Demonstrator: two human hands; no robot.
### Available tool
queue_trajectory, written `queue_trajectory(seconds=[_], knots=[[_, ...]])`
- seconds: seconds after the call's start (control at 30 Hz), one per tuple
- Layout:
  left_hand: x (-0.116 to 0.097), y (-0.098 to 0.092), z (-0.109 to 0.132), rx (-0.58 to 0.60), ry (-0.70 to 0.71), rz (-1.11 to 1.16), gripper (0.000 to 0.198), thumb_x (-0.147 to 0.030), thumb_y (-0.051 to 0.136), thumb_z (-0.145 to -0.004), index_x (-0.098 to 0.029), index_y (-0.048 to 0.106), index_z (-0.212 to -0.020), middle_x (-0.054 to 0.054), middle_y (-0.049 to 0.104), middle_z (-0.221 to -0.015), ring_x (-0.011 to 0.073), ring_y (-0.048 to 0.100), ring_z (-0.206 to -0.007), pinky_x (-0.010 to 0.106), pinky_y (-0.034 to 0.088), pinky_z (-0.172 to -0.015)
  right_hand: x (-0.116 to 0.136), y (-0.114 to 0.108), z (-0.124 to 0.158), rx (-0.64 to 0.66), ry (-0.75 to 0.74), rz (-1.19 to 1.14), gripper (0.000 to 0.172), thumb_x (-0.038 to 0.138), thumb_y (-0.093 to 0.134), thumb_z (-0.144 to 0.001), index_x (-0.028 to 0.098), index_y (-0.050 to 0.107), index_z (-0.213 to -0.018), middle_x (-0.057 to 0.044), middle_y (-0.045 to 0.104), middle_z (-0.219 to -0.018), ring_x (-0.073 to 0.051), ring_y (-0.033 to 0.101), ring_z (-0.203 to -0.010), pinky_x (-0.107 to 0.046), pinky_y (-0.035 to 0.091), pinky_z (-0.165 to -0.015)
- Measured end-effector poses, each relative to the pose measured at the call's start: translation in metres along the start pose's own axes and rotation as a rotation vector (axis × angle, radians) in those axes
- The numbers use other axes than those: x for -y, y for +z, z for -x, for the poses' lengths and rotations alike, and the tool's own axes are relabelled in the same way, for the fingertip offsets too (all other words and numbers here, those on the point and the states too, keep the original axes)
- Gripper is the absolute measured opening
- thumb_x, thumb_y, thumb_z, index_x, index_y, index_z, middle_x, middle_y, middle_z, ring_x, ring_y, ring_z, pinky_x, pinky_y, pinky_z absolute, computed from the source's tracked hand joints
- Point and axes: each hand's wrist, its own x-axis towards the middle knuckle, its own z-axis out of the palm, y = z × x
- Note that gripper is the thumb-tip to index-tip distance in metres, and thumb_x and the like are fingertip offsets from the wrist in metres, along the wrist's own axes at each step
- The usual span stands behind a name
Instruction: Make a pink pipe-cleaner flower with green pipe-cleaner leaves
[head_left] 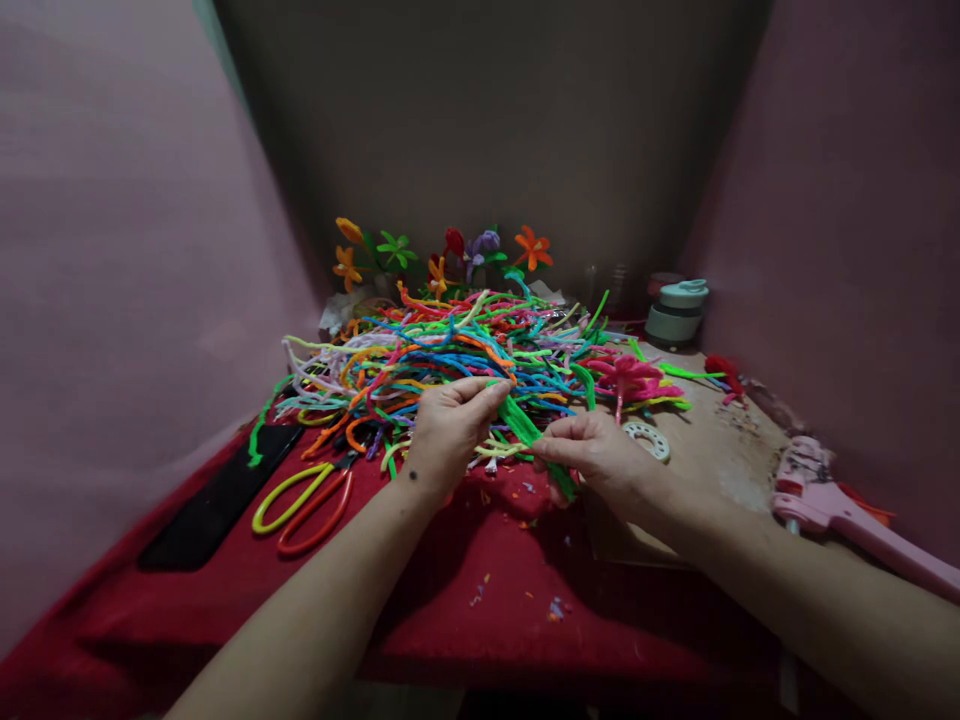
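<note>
My left hand (450, 425) pinches the upper end of a bundle of green pipe cleaners (525, 425). My right hand (592, 455) grips the lower end of the same green bundle, which slants down to the right between the two hands. Just behind the hands lies a big tangled heap of pipe cleaners (450, 350) in several colours. A pink pipe-cleaner flower (630, 378) lies at the heap's right edge.
Scissors (304, 500) with yellow and orange handles and a black flat object (217, 495) lie on the red cloth (480, 590) at left. Finished pipe-cleaner flowers (442, 255) stand at the back. A pink glue gun (840, 505) rests at right, a lidded jar (675, 312) behind, a white ring piece (649, 438) nearby.
</note>
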Motion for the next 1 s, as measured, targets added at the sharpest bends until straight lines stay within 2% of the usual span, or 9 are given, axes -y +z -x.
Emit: queue_trajectory(seconds=[0.07, 0.17, 0.23, 0.37, 0.5, 0.63, 0.7, 0.87, 1.0], knots=[[0.002, -0.001, 0.000, -0.022, 0.004, -0.016, 0.022, -0.037, 0.061, -0.071, -0.015, 0.066, -0.072, -0.005, 0.043, -0.047, 0.0067, 0.034, -0.044, 0.020, 0.029, -0.044, -0.002, -0.001, 0.000, 0.008, -0.013, 0.029, 0.023, 0.027, 0.058, -0.066, 0.016, 0.054, -0.047, 0.002, 0.050, -0.035, -0.008, 0.043, -0.033, -0.022, 0.031, -0.039], [0.002, -0.001, 0.000, -0.128, 0.182, -0.196, 0.019, -0.033, 0.062, -0.070, -0.015, 0.069, -0.071, 0.001, 0.061, -0.065, 0.0120, 0.052, -0.062, 0.022, 0.040, -0.059, -0.007, -0.002, -0.001, 0.028, -0.033, 0.060, 0.024, 0.028, 0.056, -0.070, 0.015, 0.057, -0.050, 0.001, 0.053, -0.038, -0.009, 0.044, -0.034, -0.022, 0.031, -0.039], [0.000, -0.001, 0.000, -0.166, 0.244, -0.241, 0.018, -0.032, 0.061, -0.071, -0.016, 0.069, -0.072, 0.001, 0.064, -0.071, 0.0132, 0.054, -0.069, 0.022, 0.040, -0.064, -0.010, -0.003, -0.001, 0.033, -0.025, 0.047, 0.023, 0.029, 0.055, -0.072, 0.015, 0.058, -0.054, 0.001, 0.056, -0.041, -0.009, 0.046, -0.036, -0.022, 0.032, -0.041], [-0.002, -0.003, -0.004, -0.153, 0.109, -0.071, 0.019, -0.034, 0.063, -0.071, -0.015, 0.067, -0.072, -0.004, 0.050, -0.054, 0.0067, 0.041, -0.048, 0.019, 0.032, -0.047, -0.010, -0.005, 0.000, 0.078, 0.018, -0.034, 0.022, 0.030, 0.057, -0.072, 0.014, 0.059, -0.057, -0.001, 0.060, -0.047, -0.009, 0.049, -0.040, -0.023, 0.037, -0.046], [0.001, -0.002, -0.005, 0.061, -0.127, 0.260, 0.022, -0.036, 0.065, -0.069, -0.017, 0.059, -0.080, -0.010, 0.033, -0.046, 0.0025, 0.022, -0.036, 0.018, 0.018, -0.036, -0.010, -0.007, 0.001, 0.035, 0.015, -0.045, 0.022, 0.029, 0.057, -0.071, 0.013, 0.057, -0.055, -0.002, 0.060, -0.048, -0.009, 0.050, -0.041, -0.023, 0.038, -0.046], [0.006, 0.006, 0.001, 0.234, -0.220, 0.152, 0.031, -0.039, 0.065, -0.069, -0.015, 0.050, -0.057, -0.008, 0.035, -0.040, 0.0035, 0.028, -0.034, 0.019, 0.020, -0.036, -0.010, -0.007, 0.000, 0.019, 0.000, -0.001, 0.022, 0.028, 0.056, -0.071, 0.013, 0.056, -0.054, -0.001, 0.059, -0.046, -0.009, 0.050, -0.040, -0.022, 0.038, -0.046], [0.006, 0.011, 0.004, 0.227, -0.220, 0.082, 0.034, -0.039, 0.064, -0.068, -0.014, 0.048, -0.052, -0.007, 0.038, -0.041, 0.0036, 0.029, -0.035, 0.019, 0.020, -0.037, -0.011, -0.006, 0.000, 0.022, -0.002, 0.010, 0.025, 0.029, 0.055, -0.072, 0.014, 0.055, -0.052, -0.001, 0.057, -0.044, -0.009, 0.049, -0.038, -0.022, 0.038, -0.044], [0.006, 0.018, 0.007, 0.089, -0.114, -0.071, 0.033, -0.036, 0.065, -0.067, -0.013, 0.048, -0.050, -0.006, 0.040, -0.044, 0.0036, 0.031, -0.040, 0.019, 0.023, -0.039, -0.014, -0.003, -0.002, 0.017, 0.036, -0.039, 0.023, 0.030, 0.054, -0.072, 0.015, 0.053, -0.056, -0.001, 0.059, -0.045, -0.010, 0.051, -0.036, -0.022, 0.041, -0.042], [0.007, 0.016, 0.004, 0.126, -0.142, -0.006, 0.029, -0.037, 0.063, -0.071, -0.014, 0.050, -0.057, -0.008, 0.036, -0.042, 0.0035, 0.030, -0.036, 0.018, 0.024, -0.037, -0.012, -0.003, 0.000, 0.047, 0.052, -0.059, 0.019, 0.027, 0.053, -0.073, 0.014, 0.054, -0.059, -0.002, 0.062, -0.050, -0.010, 0.053, -0.040, -0.022, 0.045, -0.046]])
